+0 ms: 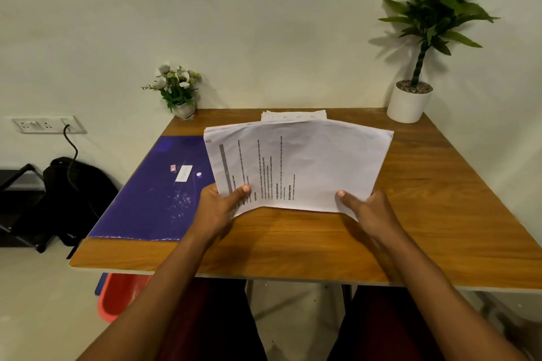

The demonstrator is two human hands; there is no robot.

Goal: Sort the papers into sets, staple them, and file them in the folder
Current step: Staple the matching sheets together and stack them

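Left hand [224, 205] and right hand [366, 208] each gripped a near corner of the loose sheaf of white printed papers [299, 167], raised just right of the flat purple plastic folder [152, 187]. Risk: unstapled sheets could fan out or slip if either grip eased. A second paper pile [293, 115] beyond was mostly hidden; no stapler visible; print unreadable.

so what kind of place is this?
Likely a small office or study corner: wooden desk against a plain wall, blue folder and printed papers on it, potted plants, a wall socket strip.
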